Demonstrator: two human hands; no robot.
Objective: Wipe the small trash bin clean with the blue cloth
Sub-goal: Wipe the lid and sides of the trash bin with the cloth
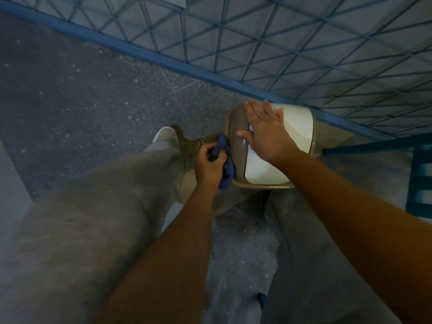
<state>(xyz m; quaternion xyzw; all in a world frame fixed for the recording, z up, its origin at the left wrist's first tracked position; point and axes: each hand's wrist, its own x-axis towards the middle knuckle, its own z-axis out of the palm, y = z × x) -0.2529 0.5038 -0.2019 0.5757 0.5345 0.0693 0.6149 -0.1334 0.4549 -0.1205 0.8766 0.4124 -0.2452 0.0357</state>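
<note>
The small trash bin (297, 127) stands on the floor between my feet, tan-rimmed with a white swing lid. My right hand (264, 132) lies flat on the lid with fingers spread, covering its left half. My left hand (209, 164) is closed around the bunched blue cloth (225, 164), which presses against the bin's tan left rim. The bin's body below the rim is hidden from view.
A blue metal grid frame (257, 43) runs diagonally just behind the bin. A blue ladder-like frame (418, 174) stands at the right. My grey-trousered legs (93, 218) flank the bin, a light shoe (163, 134) to its left on speckled floor.
</note>
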